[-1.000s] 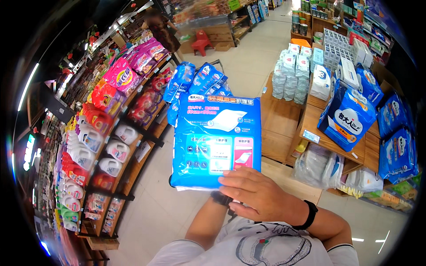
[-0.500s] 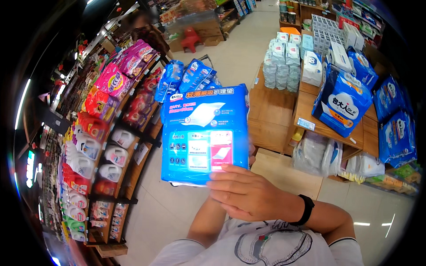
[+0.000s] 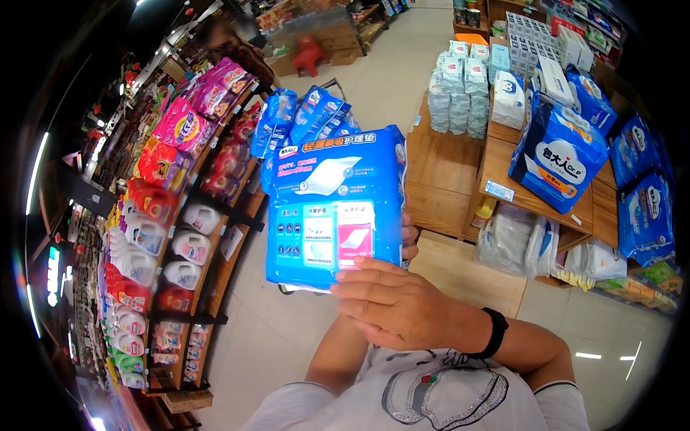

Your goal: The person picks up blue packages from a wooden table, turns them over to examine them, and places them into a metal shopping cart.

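Note:
A blue plastic pack of disposable underpads [image 3: 287, 188] is held up before my chest, its printed front facing me. My left forearm runs up beneath it. My left hand [image 3: 410, 237] is mostly hidden behind the pack, with its fingertips curled round the right edge. My right hand [image 3: 392, 302], with a black band at the wrist, lies across the pack's lower right corner. Its fingers are stretched out leftward and rest against the front, over the lower edge. Where the right thumb is, I cannot tell.
Shelves of detergent bottles [image 3: 136, 260] and bagged goods [image 3: 183, 123] curve along the left. Just beyond my pack are more blue packs [image 3: 316, 115], by a cart's rim. At right, a wooden display stand [image 3: 449, 172] bears tissue packs [image 3: 451, 97] and another blue pack [image 3: 560, 161].
The pack has shifted slightly up and right, tilting a little. More of my left fingertips shows at its right edge. My right hand stays on the lower corner.

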`<state>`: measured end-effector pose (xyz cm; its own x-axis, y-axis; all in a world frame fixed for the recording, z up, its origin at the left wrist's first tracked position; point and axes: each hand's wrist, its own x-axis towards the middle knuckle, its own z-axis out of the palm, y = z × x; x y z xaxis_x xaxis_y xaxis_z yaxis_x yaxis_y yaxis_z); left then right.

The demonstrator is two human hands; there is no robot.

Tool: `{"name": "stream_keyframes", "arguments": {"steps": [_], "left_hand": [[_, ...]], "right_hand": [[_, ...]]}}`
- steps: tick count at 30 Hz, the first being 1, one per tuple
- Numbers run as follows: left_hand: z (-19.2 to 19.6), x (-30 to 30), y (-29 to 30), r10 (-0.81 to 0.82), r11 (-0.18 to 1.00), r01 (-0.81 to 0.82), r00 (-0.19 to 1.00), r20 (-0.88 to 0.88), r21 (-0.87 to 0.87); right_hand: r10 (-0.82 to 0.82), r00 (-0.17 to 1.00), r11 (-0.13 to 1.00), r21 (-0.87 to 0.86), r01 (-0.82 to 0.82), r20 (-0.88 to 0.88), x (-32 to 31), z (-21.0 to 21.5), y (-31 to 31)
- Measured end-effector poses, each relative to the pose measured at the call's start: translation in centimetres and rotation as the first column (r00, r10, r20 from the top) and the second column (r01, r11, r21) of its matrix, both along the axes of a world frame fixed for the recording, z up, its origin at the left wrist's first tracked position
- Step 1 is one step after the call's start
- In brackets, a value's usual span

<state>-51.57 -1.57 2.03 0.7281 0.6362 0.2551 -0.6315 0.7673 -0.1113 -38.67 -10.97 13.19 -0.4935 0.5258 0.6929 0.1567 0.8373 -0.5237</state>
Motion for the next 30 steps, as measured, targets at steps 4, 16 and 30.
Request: {"name": "stream_keyframes", "arguments": {"steps": [4,16,30], "left_hand": [[-1.1,0.1,0.9,-0.028,0.995,0.022,0.998,0.056,0.102],[1.7,-1.9,-0.8,-0.001,1.000,0.003,0.993,-0.115,0.017],[-1.3,-2.6,1.9,0.512,0.857,-0.223,0.275,-0.814,0.464]], "right_hand": [[0.047,0.998,0.998,-0.032,-0.048,-0.034,-0.1,-0.2,0.0],[-0.103,0.994,0.993,-0.055,0.100,-0.042,2.3,-1.0,0.6],[-0.365,0.897,0.486,-0.873,-0.043,-0.248,10.0,-5.2,6.2]]}}
